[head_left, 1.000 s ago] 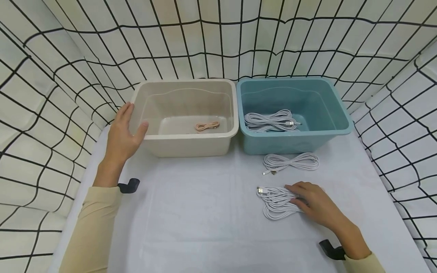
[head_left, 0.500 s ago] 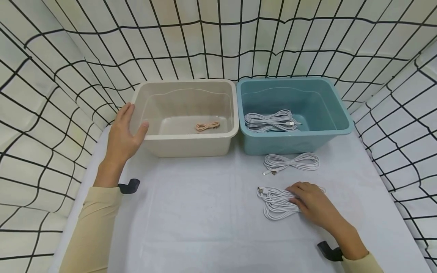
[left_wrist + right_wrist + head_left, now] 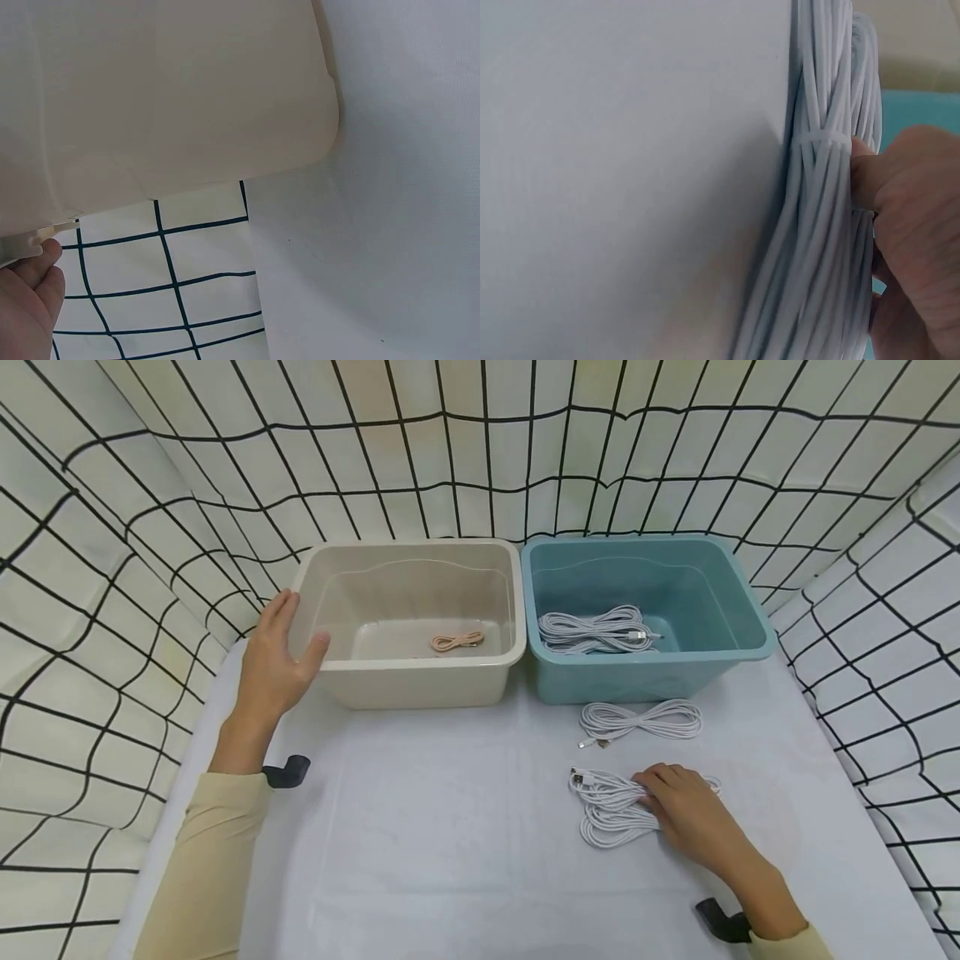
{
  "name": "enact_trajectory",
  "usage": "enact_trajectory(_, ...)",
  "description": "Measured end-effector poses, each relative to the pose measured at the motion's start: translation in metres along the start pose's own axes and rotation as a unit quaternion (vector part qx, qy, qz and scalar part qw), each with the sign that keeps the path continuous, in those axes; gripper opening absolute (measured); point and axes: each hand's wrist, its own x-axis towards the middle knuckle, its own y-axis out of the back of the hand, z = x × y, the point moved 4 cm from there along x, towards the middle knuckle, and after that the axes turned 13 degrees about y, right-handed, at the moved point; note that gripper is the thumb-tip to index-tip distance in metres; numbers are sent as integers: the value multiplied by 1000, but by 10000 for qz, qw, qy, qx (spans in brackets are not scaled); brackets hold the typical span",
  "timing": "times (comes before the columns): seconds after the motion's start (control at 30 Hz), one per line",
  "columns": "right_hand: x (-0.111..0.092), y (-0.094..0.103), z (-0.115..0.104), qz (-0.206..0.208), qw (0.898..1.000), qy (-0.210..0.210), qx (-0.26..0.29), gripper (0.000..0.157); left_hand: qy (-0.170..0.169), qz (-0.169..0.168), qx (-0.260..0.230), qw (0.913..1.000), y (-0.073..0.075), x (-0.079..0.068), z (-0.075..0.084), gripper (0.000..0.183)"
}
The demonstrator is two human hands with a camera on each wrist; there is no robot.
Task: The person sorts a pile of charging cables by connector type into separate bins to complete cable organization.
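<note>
On the right side of the table my right hand (image 3: 690, 817) pinches a coiled white USB cable (image 3: 611, 814), its metal plug showing at the left end. The right wrist view shows the thumb and fingers on the coil beside its white tie (image 3: 822, 138). Just beyond lies a second coiled white cable (image 3: 671, 720), in front of the teal bin (image 3: 645, 675). My left hand (image 3: 272, 672) rests at the left rim of the beige bin (image 3: 405, 687), fingers extended along the outside and thumb spread at the front corner. The left wrist view shows some fingertips just under that rim.
Inside the beige bin is one small tan coiled cable (image 3: 457, 642). Coiled white cables (image 3: 592, 631) lie in the teal bin. Black wire mesh (image 3: 487, 452) stands behind the bins and along both sides. A white cloth (image 3: 420, 827) covers the table.
The right hand has shifted very slightly on the coiled cable, whose plug end has turned a little. The left hand stays at the beige bin. The view has tilted slightly.
</note>
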Motion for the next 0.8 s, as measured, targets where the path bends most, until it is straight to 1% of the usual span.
enact_trajectory(0.17,-3,6,2,94,10000,15,-1,34,-48,54,-18,10000,1,0,1,76)
enact_trajectory(0.33,-4,14,3,183,9998,9,35,34,-48,34,-36,10000,2,0,2,76)
enact_trajectory(0.63,0,24,4,382,9991,110,169,36,11,22,-37,10000,0,1,1,76)
enact_trajectory(0.8,1,27,4,374,9991,94,169,36,5,33,-21,10000,-1,0,1,76)
